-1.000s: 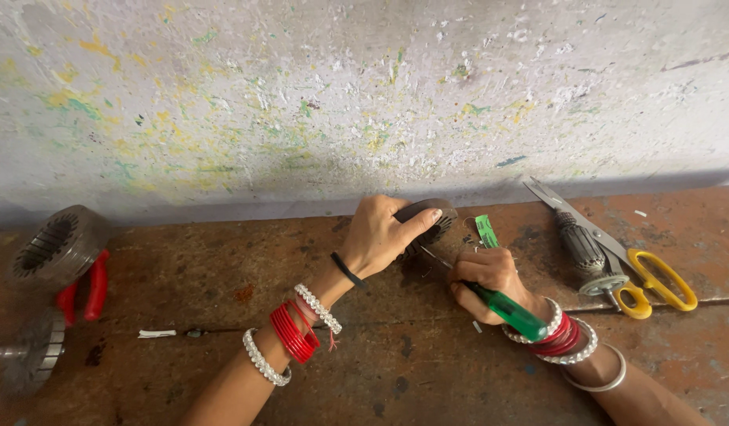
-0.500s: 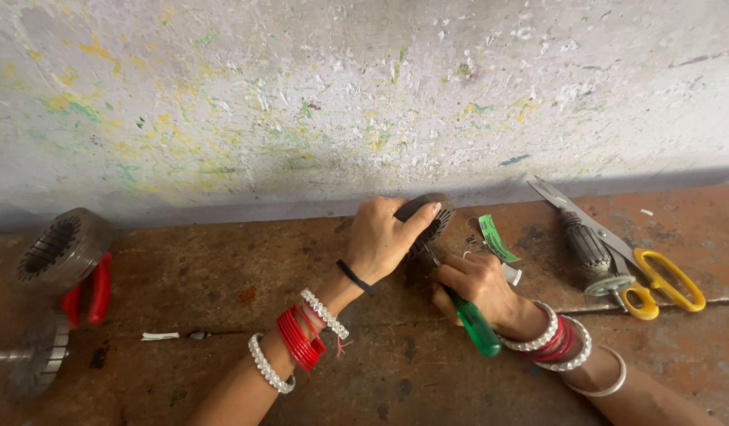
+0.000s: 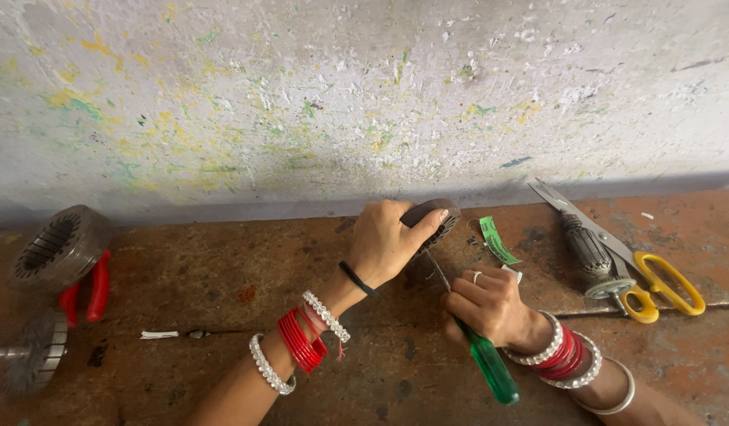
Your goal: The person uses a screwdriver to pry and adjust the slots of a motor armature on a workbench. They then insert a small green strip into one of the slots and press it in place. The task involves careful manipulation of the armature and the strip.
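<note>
The left hand (image 3: 384, 244) was closed over a dark, round, slotted metal stator core (image 3: 432, 219), holding it on edge against the rusty brown worktop (image 3: 222, 276), close to the foot of the paint-flecked grey wall (image 3: 301, 95). The right hand (image 3: 484, 304) was wrapped tightly around a green-handled screwdriver (image 3: 490, 364); its thin metal shaft ran up from the fist and met the lower side of the core, the tip hidden by the core and the left hand's fingers. A silver ring showed on one right finger; both wrists carried red and white beaded bangles. A small green paper strip (image 3: 497, 240) lay on the worktop just right of the core. Further right lay a grey wound motor armature with its shaft (image 3: 587, 256), crossed by yellow-handled scissors (image 3: 656, 280) whose blades pointed toward the wall. At the far left a second, larger grey slotted stator ring (image 3: 58, 248) rested on top of red-handled pliers (image 3: 92, 288), and below it a laminated rotor on a steel shaft (image 3: 33, 351) sat at the frame edge. A short white scrap (image 3: 159, 334) lay on the worktop between the rotor and the left forearm, well apart from both hands.
</note>
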